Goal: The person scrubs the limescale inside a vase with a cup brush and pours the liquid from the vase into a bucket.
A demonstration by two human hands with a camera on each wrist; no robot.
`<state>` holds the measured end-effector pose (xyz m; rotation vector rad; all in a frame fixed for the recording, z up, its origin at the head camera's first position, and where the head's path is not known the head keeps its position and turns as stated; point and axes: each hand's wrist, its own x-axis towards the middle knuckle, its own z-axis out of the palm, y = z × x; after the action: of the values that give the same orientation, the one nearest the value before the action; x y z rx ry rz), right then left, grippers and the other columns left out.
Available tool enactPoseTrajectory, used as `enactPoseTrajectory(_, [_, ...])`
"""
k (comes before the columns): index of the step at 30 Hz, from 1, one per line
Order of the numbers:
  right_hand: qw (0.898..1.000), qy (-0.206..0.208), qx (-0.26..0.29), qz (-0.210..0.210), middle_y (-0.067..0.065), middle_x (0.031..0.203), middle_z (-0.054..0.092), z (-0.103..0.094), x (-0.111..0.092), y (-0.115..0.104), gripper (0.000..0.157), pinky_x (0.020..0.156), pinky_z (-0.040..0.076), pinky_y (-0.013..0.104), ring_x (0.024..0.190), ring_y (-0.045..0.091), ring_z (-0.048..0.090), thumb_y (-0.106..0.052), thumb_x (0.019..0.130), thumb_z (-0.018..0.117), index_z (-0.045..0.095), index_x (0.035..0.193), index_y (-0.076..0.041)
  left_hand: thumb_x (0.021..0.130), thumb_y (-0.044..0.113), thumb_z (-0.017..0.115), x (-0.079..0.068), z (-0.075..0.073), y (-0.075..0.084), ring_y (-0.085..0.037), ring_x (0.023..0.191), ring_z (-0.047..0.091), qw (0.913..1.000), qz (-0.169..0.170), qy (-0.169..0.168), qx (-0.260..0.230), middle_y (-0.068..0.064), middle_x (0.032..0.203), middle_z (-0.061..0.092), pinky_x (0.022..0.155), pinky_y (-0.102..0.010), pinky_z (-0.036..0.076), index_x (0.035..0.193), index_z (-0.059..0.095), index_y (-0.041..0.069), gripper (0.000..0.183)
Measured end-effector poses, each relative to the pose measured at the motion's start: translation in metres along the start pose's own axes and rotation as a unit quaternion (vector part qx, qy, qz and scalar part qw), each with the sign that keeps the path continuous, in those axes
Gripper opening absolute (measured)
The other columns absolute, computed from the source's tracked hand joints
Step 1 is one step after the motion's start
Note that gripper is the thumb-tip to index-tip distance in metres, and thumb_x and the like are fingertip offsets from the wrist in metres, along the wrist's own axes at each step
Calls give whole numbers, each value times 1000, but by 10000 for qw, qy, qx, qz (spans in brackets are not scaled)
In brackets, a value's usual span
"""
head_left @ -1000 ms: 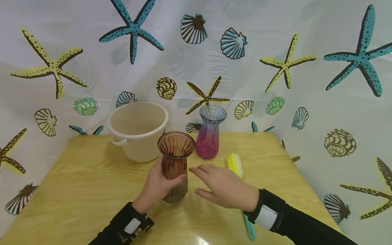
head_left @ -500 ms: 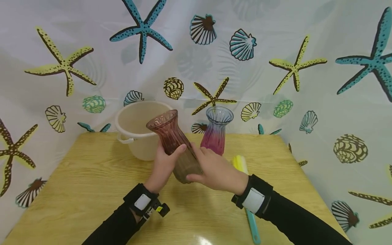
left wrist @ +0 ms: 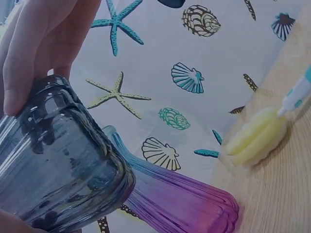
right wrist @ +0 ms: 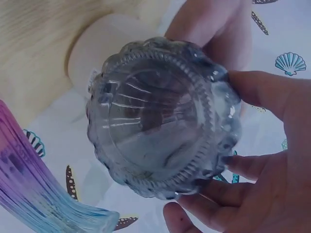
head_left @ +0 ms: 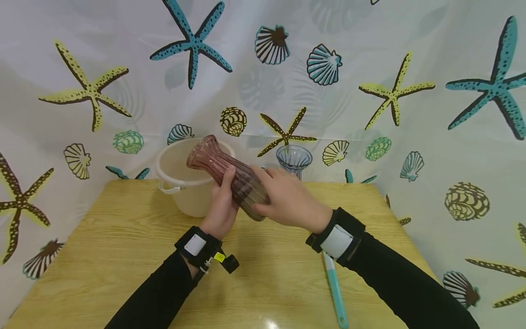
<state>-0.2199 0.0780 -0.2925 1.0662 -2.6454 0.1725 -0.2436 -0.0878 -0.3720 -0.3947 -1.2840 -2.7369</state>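
A ribbed glass vase, reddish at the mouth and grey at the base, is held tilted above the table. Its mouth points up and left, overlapping the cream bucket in the head view. My left hand grips the vase from below, thumb along its side. At the base end, my right hand holds it with fingers and thumb on opposite sides. The right wrist view faces the scalloped vase bottom, with the right fingers against its edge. Behind the right hand stands a second vase, blue fading to pink.
A brush with a yellow sponge head lies on the wooden table at the right; its turquoise handle reaches toward the front. The bucket stands at the back left, before a curtain printed with starfish and shells.
The reddish vase has risen from upright on the table and tipped left. My right hand, earlier apart from it, has taken hold of its base. My left hand has moved up with it.
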Motion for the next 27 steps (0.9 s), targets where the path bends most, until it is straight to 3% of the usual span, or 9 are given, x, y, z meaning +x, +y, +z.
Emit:
enactPoseTrajectory(4, [10000, 56, 24, 75, 13, 123, 55, -8, 10, 0, 76, 79, 44, 53, 109, 26, 44, -42, 84, 66, 34, 146, -11, 100, 39, 48, 11, -3, -4, -18, 122, 42, 9983, -191, 252, -494, -7, 141, 39, 105, -35, 33, 141, 33, 13, 52])
enactPoseTrajectory(9, [9996, 287, -46, 11, 9, 121, 57, -17, 22, -1, 66, 76, 39, 49, 100, 23, 44, -37, 84, 64, 42, 142, -12, 98, 46, 47, 17, 0, -3, -15, 122, 41, 9946, -383, 295, -916, -4, 142, 37, 107, -32, 31, 144, 31, 12, 60])
enactPoseTrajectory(15, [9978, 619, -148, -207, 8, 116, 60, -24, 35, -4, 53, 74, 35, 45, 95, 23, 44, -33, 84, 62, 53, 133, -12, 97, 46, 50, 20, 4, -1, -15, 122, 41, 9820, -492, 267, -1806, -3, 140, 39, 103, -29, 37, 142, 33, 15, 56])
enactPoseTrajectory(23, [9981, 550, -245, -106, 7, 107, 62, -31, 47, -9, 50, 73, 37, 44, 99, 25, 45, -35, 84, 62, 56, 128, -14, 97, 49, 46, 23, 7, 3, -20, 128, 35, 9757, -664, 441, -2042, -6, 142, 38, 109, -37, 28, 141, 34, 15, 56])
enactPoseTrajectory(27, [9986, 511, -95, -49, 5, 110, 62, -33, 44, -9, 49, 75, 37, 44, 99, 23, 45, -35, 84, 63, 56, 128, -14, 96, 49, 50, 21, 8, 6, -19, 126, 38, 9769, -766, 568, -1912, -5, 140, 40, 107, -35, 32, 139, 36, 15, 57])
